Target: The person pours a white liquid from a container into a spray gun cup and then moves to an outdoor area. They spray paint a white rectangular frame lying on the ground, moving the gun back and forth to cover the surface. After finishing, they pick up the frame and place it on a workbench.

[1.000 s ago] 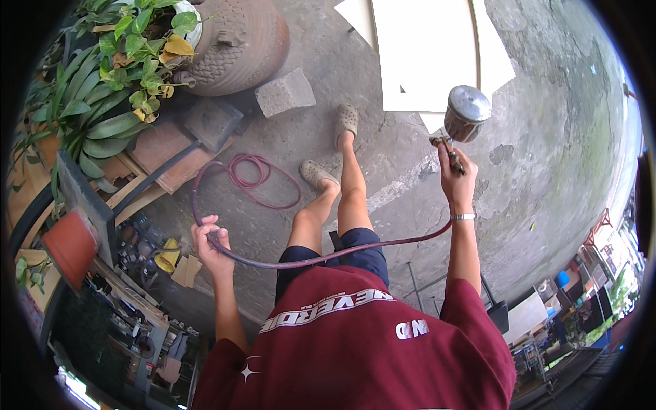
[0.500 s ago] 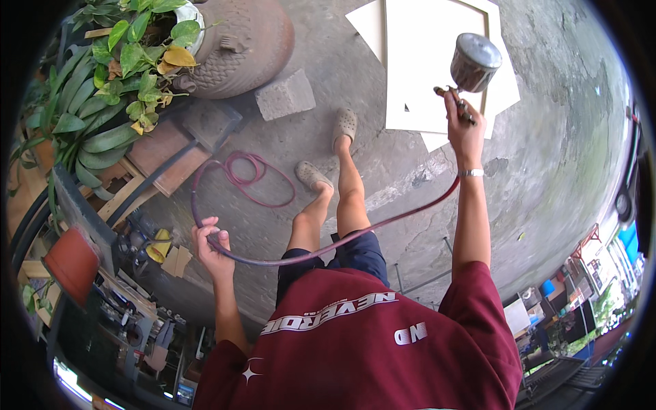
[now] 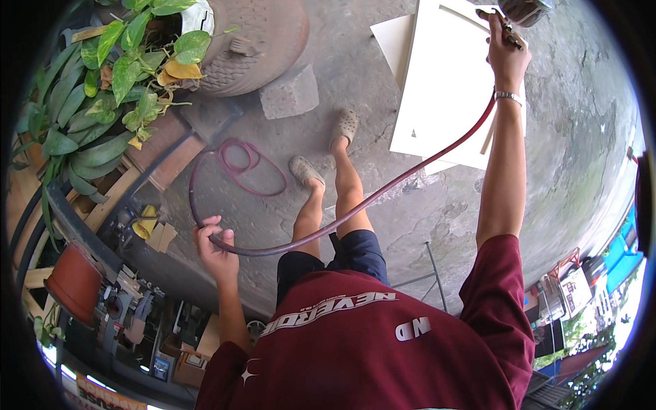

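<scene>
My right hand [image 3: 509,63] grips a spray gun [image 3: 525,11], its metal cup partly cut off by the upper edge of the view. A reddish-purple air hose [image 3: 369,202] runs from near my right wrist, in front of my legs, to my left hand [image 3: 216,251]. There the fingers are curled around the hose. From that hand it loops up and lies coiled on the floor. Below the gun, a white panel [image 3: 437,89] with a raised frame-like strip lies on other pale sheets [image 3: 394,48] on the ground.
A large clay jar [image 3: 263,48] and a concrete block [image 3: 290,92] stand ahead. Leafy plants [image 3: 102,150] crowd the left, above a terracotta pot [image 3: 74,281]. My feet in beige clogs [image 3: 345,125] stand on the cracked concrete floor [image 3: 574,137]. A thin metal frame [image 3: 435,273] is beside my right leg.
My right hand has moved forward and to the right with the spray gun, drawing the hose straighter. My left hand stays on the hose nearly in place.
</scene>
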Demonstrator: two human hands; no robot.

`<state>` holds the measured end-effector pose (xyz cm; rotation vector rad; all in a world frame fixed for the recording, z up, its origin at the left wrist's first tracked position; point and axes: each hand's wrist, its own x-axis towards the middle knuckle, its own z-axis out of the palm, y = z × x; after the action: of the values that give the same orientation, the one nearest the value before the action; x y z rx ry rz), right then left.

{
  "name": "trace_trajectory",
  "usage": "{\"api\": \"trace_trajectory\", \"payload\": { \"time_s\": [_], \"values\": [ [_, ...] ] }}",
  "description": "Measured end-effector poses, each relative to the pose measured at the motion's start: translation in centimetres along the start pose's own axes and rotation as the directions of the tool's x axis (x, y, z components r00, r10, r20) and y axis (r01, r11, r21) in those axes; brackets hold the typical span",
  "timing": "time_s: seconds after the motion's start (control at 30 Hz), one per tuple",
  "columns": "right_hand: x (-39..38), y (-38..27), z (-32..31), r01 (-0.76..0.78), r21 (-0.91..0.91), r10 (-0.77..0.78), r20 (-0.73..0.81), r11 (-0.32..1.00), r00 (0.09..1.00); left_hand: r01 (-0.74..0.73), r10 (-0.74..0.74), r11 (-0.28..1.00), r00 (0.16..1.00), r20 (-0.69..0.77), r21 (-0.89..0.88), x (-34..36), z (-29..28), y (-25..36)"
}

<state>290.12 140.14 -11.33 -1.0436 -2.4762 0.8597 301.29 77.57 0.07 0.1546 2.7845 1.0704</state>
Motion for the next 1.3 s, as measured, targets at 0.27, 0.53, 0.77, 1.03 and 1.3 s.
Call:
{"api": "trace_trajectory", "payload": {
  "time_s": [0.27, 0.53, 0.77, 1.03, 1.3],
  "values": [
    [0.9, -0.1, 0.0, 0.166, -0.058, -0.173, -0.136, 0.984, 0.975, 0.051, -0.051, 0.998, 0.999, -0.006, -0.032, 0.7, 0.2, -0.2],
    [-10.3, 1.2, -2.9, 0.007, -0.063, -0.003, 0.062, 0.998, 0.998, 0.016, -0.016, 0.999, 1.000, 0.005, -0.033, 0.5, -0.8, -1.5],
    [-19.5, 1.4, -5.8, -0.075, -0.090, 0.084, 0.108, 0.993, 0.991, -0.096, 0.096, 0.995, 0.995, 0.034, 0.010, -0.3, -1.9, -3.0],
    [-29.6, 1.0, -8.9, -0.147, 0.004, 0.146, 0.101, 0.989, 0.984, -0.176, 0.175, 0.984, 0.983, 0.062, 0.008, -1.8, -3.6, -4.2],
    [-38.6, -0.1, -12.7, -0.145, -0.052, 0.153, 0.210, 0.988, 0.966, -0.242, 0.238, 0.970, 0.966, 0.098, 0.037, -3.5, -5.1, -5.5]
  ]
}}
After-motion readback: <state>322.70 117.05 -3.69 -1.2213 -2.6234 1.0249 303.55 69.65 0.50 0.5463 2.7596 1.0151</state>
